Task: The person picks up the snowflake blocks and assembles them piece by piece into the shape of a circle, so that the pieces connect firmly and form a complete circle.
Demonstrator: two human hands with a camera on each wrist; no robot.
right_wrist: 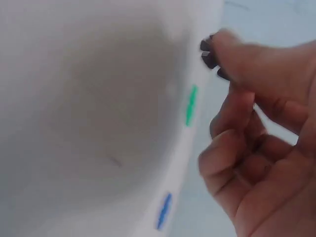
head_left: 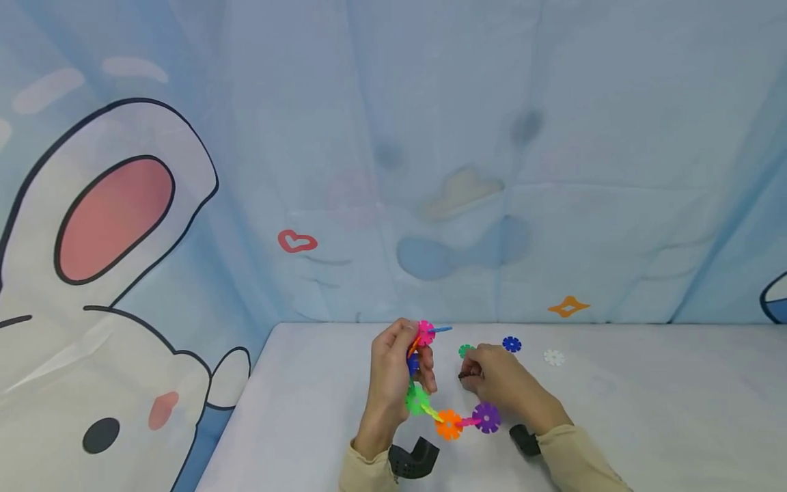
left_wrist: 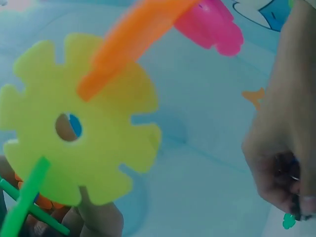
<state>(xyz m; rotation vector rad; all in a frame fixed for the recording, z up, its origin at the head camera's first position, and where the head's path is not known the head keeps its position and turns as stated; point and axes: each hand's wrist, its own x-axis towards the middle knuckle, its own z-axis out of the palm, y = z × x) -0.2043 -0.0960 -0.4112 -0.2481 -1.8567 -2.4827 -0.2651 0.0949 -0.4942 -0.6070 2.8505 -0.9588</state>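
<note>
Nearest the left-wrist camera, a yellow disc [left_wrist: 103, 133] stands face-on, an orange disc [left_wrist: 133, 37] slanting up from it edge-on. Head view: the upright left hand [head_left: 389, 376] pinches a disc chain [head_left: 417, 400] running down past its palm, then curving rightward; the right hand [head_left: 501, 379] points forward-left. Right-wrist view: its thumb and finger pinch a dark notched piece [right_wrist: 209, 59].
</note>
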